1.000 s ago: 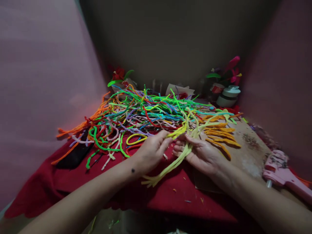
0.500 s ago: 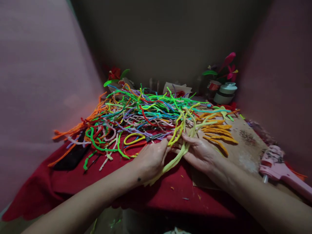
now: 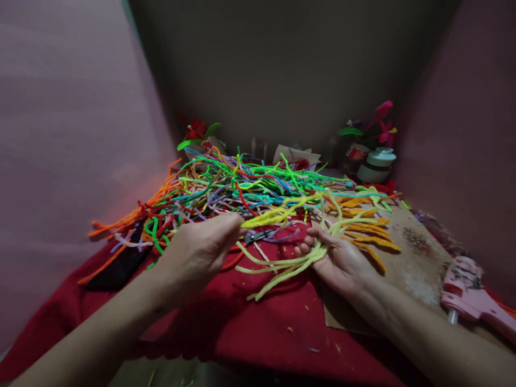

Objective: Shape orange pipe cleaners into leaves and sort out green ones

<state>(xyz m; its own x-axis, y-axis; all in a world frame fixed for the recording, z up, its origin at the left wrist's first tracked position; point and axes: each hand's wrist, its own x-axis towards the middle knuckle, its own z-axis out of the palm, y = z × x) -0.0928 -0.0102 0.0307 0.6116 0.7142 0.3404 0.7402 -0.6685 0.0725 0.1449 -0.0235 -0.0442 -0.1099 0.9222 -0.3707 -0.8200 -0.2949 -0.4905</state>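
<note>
My left hand (image 3: 197, 250) is closed in a pinch on one yellow pipe cleaner (image 3: 274, 216), drawn out to the left. Palm up, my right hand (image 3: 341, 260) grips a bundle of pale yellow pipe cleaners (image 3: 282, 263) whose loose ends fan out over the red cloth (image 3: 250, 322). Behind both hands lies a big tangled heap of coloured pipe cleaners (image 3: 242, 188). Small scissors (image 3: 258, 235) rest on the cloth between my hands.
Orange pipe-cleaner pieces (image 3: 368, 226) lie on a brown board (image 3: 407, 258) at right. A pink glue gun (image 3: 471, 298) sits at the far right. A white jar (image 3: 377, 164) and artificial flowers (image 3: 381, 121) stand at the back right. Walls close in on both sides.
My left hand has moved left and up, pulling one yellow pipe cleaner away from the bundle. My right hand stayed in place with the bundle, whose ends have spread out.
</note>
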